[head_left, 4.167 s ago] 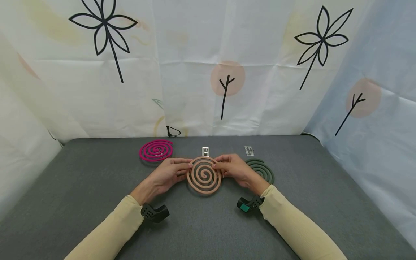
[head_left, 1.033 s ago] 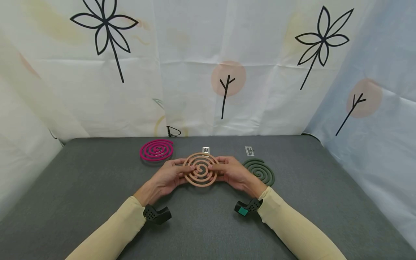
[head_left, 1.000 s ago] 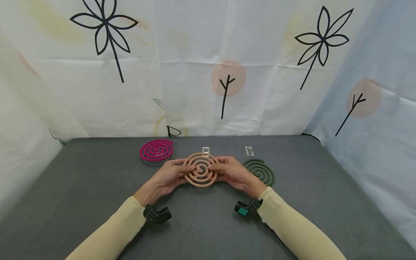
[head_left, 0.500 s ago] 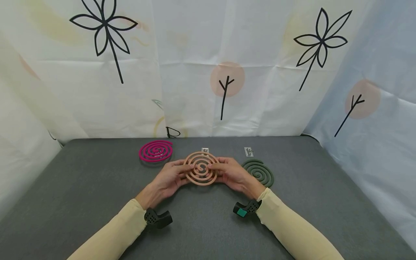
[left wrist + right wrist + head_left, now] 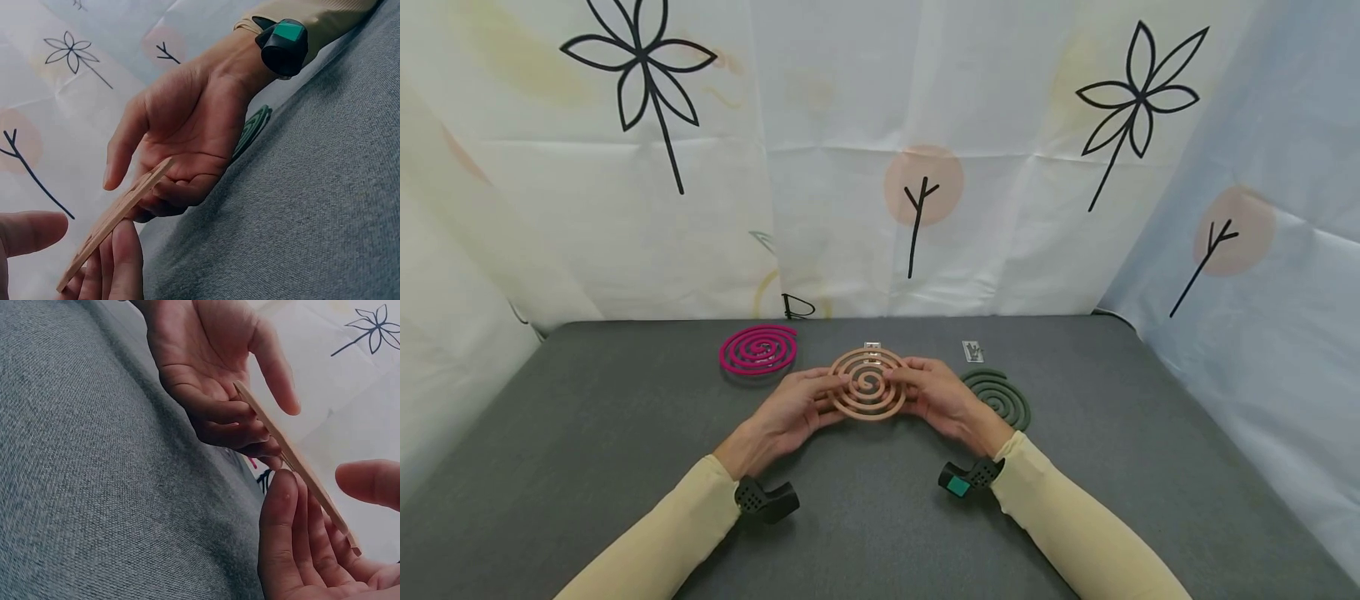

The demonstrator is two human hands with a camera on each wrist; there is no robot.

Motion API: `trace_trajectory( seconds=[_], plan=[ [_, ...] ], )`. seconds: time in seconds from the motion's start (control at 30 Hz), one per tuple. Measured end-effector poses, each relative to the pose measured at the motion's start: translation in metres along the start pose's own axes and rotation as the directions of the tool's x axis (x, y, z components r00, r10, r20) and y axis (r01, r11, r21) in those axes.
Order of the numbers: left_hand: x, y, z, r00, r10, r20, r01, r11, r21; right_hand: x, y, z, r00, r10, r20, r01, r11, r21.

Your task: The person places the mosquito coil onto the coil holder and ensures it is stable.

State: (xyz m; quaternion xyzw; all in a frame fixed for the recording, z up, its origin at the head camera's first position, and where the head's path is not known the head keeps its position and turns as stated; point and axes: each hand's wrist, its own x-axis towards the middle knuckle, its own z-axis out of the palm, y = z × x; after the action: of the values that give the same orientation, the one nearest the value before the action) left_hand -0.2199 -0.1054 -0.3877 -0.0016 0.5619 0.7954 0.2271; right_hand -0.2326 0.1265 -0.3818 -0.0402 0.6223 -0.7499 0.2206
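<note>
The left hand (image 5: 786, 414) and right hand (image 5: 945, 402) hold the tan spiral (image 5: 868, 387) centrally above the table (image 5: 880, 517), fingers curled beneath, thumbs off it. Far left, the pink spiral (image 5: 758, 350) seems already mounted; tan and, at right, green spiral (image 5: 997, 398) seem not yet.

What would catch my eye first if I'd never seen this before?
Probably the tan spiral, held above the grey table between the left hand and right hand. Next, the vivid pink spiral toward the far edge, left, and the dark green spiral partly hidden behind the right hand. A bold black flower drawing also stands out, upper left on the pale cloth.
</note>
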Motion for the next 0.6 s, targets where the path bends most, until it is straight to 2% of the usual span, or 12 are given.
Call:
trace_trajectory(
  seconds=[0.17,0.43,0.6],
  plan=[
    [0.0022,0.0011,0.0012,1.000,-0.005,0.004,0.005,1.000,0.010,-0.0001,-0.0021,-0.0009,1.000,-0.009,-0.024,0.010,0.999,0.038],
    [0.0085,0.0028,0.0020,0.998,-0.040,0.039,0.040,0.999,0.009,0.0012,-0.0019,-0.0067,1.000,-0.018,-0.016,0.019,0.997,0.069],
    [0.0103,0.0026,0.0007,0.998,-0.015,0.065,0.016,1.000,-0.018,0.0010,-0.0017,-0.0082,1.000,-0.018,-0.005,0.018,0.995,0.098]
  ],
)
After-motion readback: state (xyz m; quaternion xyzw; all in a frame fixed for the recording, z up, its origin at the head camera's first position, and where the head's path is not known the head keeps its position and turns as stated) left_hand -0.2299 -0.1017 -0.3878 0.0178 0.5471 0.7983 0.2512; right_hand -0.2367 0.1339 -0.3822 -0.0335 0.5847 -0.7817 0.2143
